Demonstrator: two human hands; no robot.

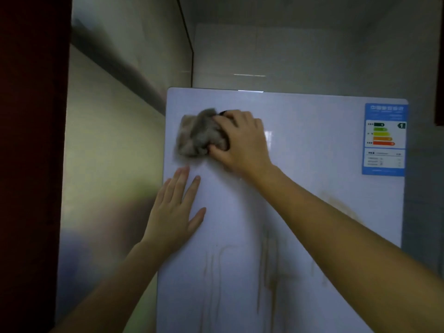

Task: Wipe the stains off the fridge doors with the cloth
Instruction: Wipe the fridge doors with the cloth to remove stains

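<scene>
The white fridge door [312, 145] fills the middle and right of the head view. My right hand [240, 140] grips a crumpled grey cloth [199, 134] and presses it on the door's upper left corner. My left hand [175, 210] lies flat on the door's left edge just below the cloth, fingers spread. Brown streaky stains [269, 267] run down the lower middle of the door, with fainter ones [211, 272] to their left and a smear [336, 200] beside my right forearm.
A blue energy label [384, 139] is stuck at the door's upper right. A pale tiled wall [108, 164] stands close on the left, past it a dark red panel [28, 140]. Grey wall rises above and right of the fridge.
</scene>
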